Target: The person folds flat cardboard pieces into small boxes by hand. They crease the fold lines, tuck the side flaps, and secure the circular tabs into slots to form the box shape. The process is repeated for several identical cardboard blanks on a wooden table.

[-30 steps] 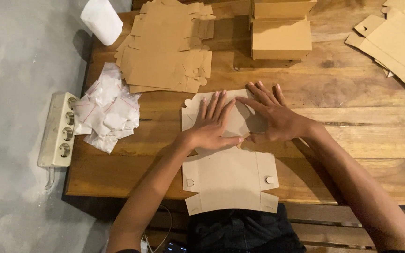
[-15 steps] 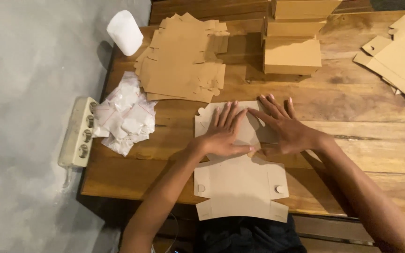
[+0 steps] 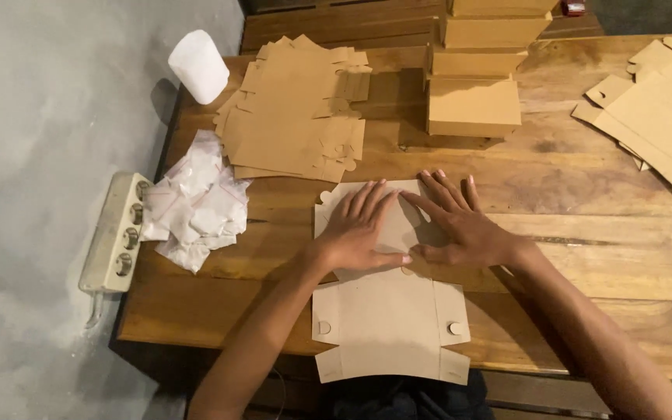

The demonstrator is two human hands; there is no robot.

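Your two hands press flat on an unfolded cardboard box blank point(image 3: 389, 311) at the lower centre of the frame, its near flaps hanging just past the front edge of the wooden table point(image 3: 585, 257). Bare planks run clear to the right of your hands, while the left is hemmed in by a heap of small plastic bags point(image 3: 196, 202) and, beyond the table's left edge, a white power strip point(image 3: 114, 233). Your left hand point(image 3: 359, 229) lies palm down, fingers spread and straight, gripping nothing, only bearing on the blank's upper half. Your right hand point(image 3: 460, 222) does likewise (its thumb nearly meets the left thumb), fingers fanned toward the upper frame. Both forearms rise from the bottom edge, converging on the blank. Above sit a pile of flat blanks point(image 3: 297, 109) and stacked folded boxes point(image 3: 476, 78), well apart from your fingers.
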